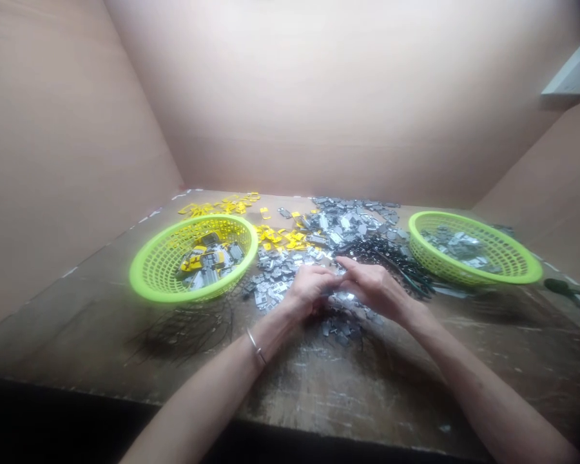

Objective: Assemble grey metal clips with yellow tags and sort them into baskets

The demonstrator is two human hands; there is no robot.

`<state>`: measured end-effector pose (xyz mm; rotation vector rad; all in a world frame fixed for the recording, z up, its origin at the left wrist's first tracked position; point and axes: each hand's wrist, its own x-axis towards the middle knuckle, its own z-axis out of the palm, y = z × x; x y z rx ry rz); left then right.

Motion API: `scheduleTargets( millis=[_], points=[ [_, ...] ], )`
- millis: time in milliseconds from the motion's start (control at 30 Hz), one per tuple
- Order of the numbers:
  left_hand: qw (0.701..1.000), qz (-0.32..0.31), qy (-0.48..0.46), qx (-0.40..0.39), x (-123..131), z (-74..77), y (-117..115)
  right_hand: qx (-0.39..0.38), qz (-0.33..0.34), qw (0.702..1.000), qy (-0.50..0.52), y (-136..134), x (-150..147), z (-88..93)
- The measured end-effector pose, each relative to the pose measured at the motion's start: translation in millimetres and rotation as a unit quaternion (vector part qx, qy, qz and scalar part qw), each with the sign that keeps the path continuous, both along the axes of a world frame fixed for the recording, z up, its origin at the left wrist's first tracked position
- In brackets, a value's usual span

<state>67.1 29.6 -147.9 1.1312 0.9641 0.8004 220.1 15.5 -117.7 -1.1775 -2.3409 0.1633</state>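
Note:
My left hand (pixel 313 285) and my right hand (pixel 373 285) meet above a heap of small flat grey parts (pixel 273 276). Both have their fingers curled in and pressed together at the fingertips. Whatever lies between them is mostly covered by the fingers and too small to name. Just behind the right hand is a pile of small black pieces (pixel 381 252). More grey parts (pixel 348 222) spread out farther back, with flat yellow parts (pixel 280 238) beside them. A few grey pieces (pixel 343 330) lie under and in front of my hands.
To the left stands a green mesh basket (pixel 145 283) holding mixed yellow and grey parts. Another green basket (pixel 526 267) at the right holds grey parts. A dark-headed tool (pixel 558 287) lies at the right edge. Pale walls (pixel 319 154) enclose the worn table (pixel 314 399).

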Motion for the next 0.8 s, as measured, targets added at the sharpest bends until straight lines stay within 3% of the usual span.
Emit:
scheduleTargets(
  millis=[233,467,600,800],
  points=[
    [0.998,0.031,-0.04,-0.031,-3,14.3,1,-0.106,-0.027,0.981,0.158,0,0,3.8],
    [0.993,0.061,-0.06,-0.082,0,18.6,2,-0.296,0.012,0.915,0.274,2,2,11.5],
    [0.99,0.024,-0.101,-0.09,-2,15.5,2,-0.311,-0.035,0.897,0.314,4,3,11.9],
    [0.981,-0.07,-0.165,-0.072,-6,15.5,3,-0.269,-0.082,0.882,0.378,6,4,10.1]
  ],
)
